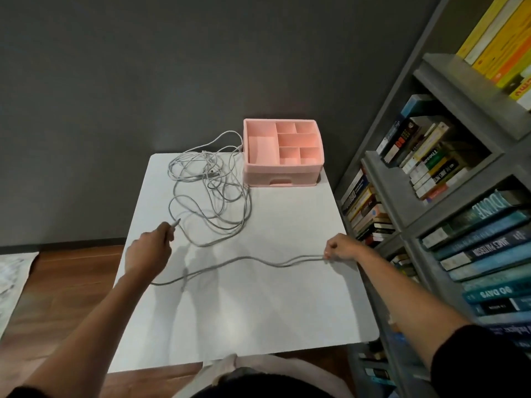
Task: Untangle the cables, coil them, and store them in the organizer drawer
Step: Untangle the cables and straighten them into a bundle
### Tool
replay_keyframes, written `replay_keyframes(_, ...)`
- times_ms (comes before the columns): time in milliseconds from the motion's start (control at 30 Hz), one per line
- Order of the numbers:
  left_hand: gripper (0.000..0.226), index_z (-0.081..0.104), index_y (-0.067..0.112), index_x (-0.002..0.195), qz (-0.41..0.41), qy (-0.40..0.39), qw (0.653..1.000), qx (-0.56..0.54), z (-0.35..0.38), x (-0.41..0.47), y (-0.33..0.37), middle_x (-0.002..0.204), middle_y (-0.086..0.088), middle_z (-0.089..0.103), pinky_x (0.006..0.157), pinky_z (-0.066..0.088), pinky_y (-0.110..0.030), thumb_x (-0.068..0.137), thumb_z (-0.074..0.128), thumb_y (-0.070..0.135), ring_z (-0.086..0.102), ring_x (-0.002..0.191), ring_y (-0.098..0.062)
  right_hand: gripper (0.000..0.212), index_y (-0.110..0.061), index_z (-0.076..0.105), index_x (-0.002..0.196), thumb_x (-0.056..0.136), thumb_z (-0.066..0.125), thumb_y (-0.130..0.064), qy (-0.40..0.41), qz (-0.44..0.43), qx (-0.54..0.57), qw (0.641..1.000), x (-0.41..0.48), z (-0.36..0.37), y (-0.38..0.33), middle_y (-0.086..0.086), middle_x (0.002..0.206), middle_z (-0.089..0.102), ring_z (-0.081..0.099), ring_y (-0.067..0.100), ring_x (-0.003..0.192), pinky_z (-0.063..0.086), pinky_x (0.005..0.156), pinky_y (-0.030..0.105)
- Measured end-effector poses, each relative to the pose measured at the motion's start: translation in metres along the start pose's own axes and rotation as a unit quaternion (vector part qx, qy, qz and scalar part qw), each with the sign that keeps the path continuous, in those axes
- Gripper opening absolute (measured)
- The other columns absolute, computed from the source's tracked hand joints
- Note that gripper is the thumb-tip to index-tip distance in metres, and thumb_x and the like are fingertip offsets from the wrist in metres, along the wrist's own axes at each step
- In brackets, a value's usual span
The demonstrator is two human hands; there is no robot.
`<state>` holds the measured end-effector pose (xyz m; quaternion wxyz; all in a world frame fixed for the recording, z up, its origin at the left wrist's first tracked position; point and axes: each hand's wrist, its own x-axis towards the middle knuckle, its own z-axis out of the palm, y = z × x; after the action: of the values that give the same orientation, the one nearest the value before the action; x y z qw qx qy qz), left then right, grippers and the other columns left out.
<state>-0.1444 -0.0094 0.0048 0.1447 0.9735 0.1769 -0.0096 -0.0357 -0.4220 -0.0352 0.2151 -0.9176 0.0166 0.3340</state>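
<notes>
Both your arms stretch forward, forearms bare. Your left hand reaches farther out, its fingers pinching a cable tip. Your right hand sits nearer on the right, knuckles up, fingers curled tight around grey cable strands.

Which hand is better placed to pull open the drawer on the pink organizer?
Probably the right hand: it sits nearer the drawer with bare table between, though it pinches a cable. The left hand holds a plug, the tangle in its way.
</notes>
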Motion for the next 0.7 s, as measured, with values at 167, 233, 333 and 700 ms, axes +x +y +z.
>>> replay_keyframes(167,0.014,0.055,0.009,0.093,-0.019,0.023,0.995,0.095,-0.005,-0.012,-0.047,0.073,-0.018,0.062,0.054,0.035,-0.034,0.097,0.043,0.017,0.056,0.062,-0.039,0.011,-0.005,0.077,0.087,0.079,0.069,-0.005,0.012,0.066,-0.085,0.994,0.009,0.008,0.01,0.007,0.096,0.074,0.066,0.02,0.095,0.053,0.083,0.026)
replay_keyframes(233,0.012,0.053,0.011,0.09,-0.031,0.015,0.996,0.086,-0.003,-0.014,-0.053,0.074,-0.018,0.063,0.054,0.035,-0.033,0.096,0.043,0.016,0.053,0.061,-0.037,0.013,-0.011,0.077,0.086,0.074,0.073,-0.013,0.008,0.089,-0.106,0.99,0.012,0.017,0.005,0.006,0.096,0.073,0.065,0.022,0.099,0.051,0.09,0.031)
replay_keyframes(333,0.011,0.049,0.015,0.091,-0.064,-0.012,0.997,0.036,-0.001,-0.01,-0.047,0.082,-0.014,0.061,0.06,0.037,-0.035,0.096,0.039,0.015,0.05,0.067,-0.034,0.017,-0.012,0.073,0.088,0.071,0.069,-0.015,0.023,0.092,-0.097,0.991,0.016,0.025,-0.012,0.005,0.097,0.071,0.062,0.025,0.103,0.045,0.098,0.038)
replay_keyframes(700,0.034,0.051,0.01,0.094,-0.074,-0.007,0.986,-0.147,-0.006,0.014,-0.033,0.077,-0.008,0.056,0.065,0.037,-0.037,0.102,0.028,0.034,0.049,0.073,-0.033,0.031,-0.005,0.057,0.073,0.093,0.058,-0.029,-0.046,0.056,0.271,0.96,0.036,0.059,-0.197,0.011,0.065,0.063,0.058,0.024,0.054,0.051,0.06,0.037)
